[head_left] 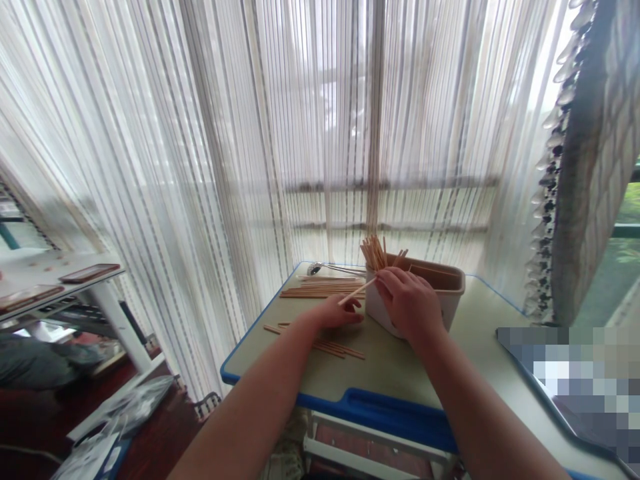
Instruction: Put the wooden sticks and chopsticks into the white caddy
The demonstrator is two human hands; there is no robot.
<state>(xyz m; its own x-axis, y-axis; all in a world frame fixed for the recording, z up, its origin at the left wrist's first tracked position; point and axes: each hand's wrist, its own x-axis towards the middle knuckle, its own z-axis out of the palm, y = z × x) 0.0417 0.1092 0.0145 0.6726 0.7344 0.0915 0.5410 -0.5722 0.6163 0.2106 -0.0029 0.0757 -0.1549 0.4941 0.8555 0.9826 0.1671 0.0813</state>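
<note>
Just in front of a beige tub (pixel 447 288), a single wooden stick (pixel 358 291) hangs slanted above the desk (pixel 395 370), pinched at both ends. The left hand (pixel 336 312), its fingers curled, grips the stick's lower end between thumb and fingertips, with the heel of the hand low over the surface. The right hand (pixel 409 301), its fingers bent and drawn together, nips the stick's upper end and lies against the tub's near-left corner.

The tub stands toward the desk's far edge, about midway along it. A sheaf of sticks (pixel 373 253) rises upright and fanned from its left end, and a few more lean inside. A neat row of sticks (pixel 320 291) lies flat toward the far left corner, just left of the tub. A metal spoon (pixel 326 269) lies beyond that row, along the far edge. Loose sticks (pixel 341 349) are scattered nearer the left edge, beside and partly under the left forearm.

A blue rim (pixel 385 410) runs round the desk. Striped sheer curtains (pixel 225 133) hang behind it, and a white side table (pixel 60 275) stands well apart to the left.
</note>
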